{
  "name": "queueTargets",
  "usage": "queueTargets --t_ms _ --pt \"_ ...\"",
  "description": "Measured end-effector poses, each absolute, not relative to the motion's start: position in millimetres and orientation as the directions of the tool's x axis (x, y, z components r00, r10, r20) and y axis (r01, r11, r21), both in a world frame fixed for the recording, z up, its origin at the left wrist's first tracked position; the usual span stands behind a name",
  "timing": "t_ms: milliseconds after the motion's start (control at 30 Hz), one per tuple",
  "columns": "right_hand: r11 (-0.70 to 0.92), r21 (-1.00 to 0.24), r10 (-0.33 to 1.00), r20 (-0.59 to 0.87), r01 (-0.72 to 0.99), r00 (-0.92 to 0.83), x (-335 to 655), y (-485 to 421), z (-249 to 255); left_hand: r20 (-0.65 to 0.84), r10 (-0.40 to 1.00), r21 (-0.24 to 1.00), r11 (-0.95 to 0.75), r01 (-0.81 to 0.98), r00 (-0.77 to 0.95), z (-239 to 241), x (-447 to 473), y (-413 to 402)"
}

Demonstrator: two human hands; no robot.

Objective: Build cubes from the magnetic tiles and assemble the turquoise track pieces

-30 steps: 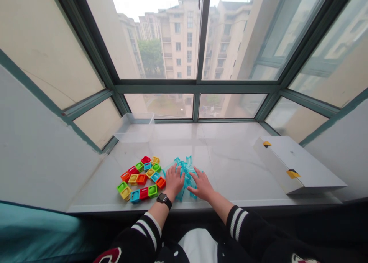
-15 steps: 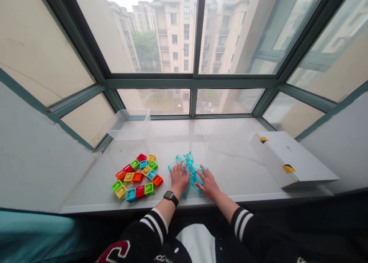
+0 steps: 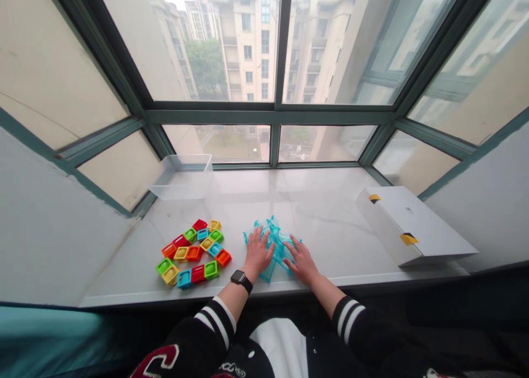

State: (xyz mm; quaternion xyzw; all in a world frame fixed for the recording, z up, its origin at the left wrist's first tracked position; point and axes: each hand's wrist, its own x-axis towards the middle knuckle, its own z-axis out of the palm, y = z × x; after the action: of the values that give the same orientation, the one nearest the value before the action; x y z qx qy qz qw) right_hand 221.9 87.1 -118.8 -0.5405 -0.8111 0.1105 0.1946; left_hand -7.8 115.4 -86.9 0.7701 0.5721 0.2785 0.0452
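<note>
A heap of translucent turquoise plastic pieces (image 3: 273,236) lies on the white sill in front of me. Over its left side rests my left hand (image 3: 258,251), fingers stretched out and touching the pieces. My right hand (image 3: 302,261) lies on the heap's right side with its fingers spread. Neither hand is closed around anything. Parts of the pieces are hidden beneath my hands, and their exact kind cannot be made out. To the left sit several small coloured plastic blocks (image 3: 194,253) in red, yellow, green, blue and orange, arranged in joined rows.
A clear plastic bin (image 3: 184,189) stands at the back left of the sill (image 3: 326,223). On the right is a white box (image 3: 417,223) with yellow-and-black tabs. Window frames (image 3: 274,117) close off the back, and the sill's front edge runs near my wrists.
The whole view has shifted slightly to the left. Both hands stay on the turquoise pieces, which have spread or turned a little under them. The coloured blocks have not visibly moved.
</note>
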Motion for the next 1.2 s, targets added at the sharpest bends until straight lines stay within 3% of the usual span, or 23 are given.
queueTargets --t_ms 267,400,533,900,1200 --pt "0.368 -0.493 0.923 0.298 0.788 -0.245 234.4 80.8 -109.7 0.451 0.883 0.479 -0.365 0.799 0.133 -83.0 -71.1 57.3" --pt "0.300 -0.601 0.930 0.358 0.741 -0.086 250.6 65.8 -113.6 0.416 0.905 0.533 -0.326 0.781 0.094 -100.2 -77.9 23.8" --pt "0.260 -0.670 0.947 0.316 0.695 -0.049 260.5 46.8 -116.6 0.367 0.922 0.542 -0.318 0.778 0.122 -107.4 -69.6 18.0" --pt "0.281 -0.506 0.957 0.208 0.815 -0.201 242.5 23.4 -115.7 0.274 0.918 0.435 -0.386 0.814 0.288 -104.9 -51.0 30.8" --pt "0.271 -0.548 0.960 0.215 0.791 -0.180 245.5 28.2 -120.4 0.271 0.914 0.411 -0.393 0.822 0.301 -98.7 -49.4 28.4"
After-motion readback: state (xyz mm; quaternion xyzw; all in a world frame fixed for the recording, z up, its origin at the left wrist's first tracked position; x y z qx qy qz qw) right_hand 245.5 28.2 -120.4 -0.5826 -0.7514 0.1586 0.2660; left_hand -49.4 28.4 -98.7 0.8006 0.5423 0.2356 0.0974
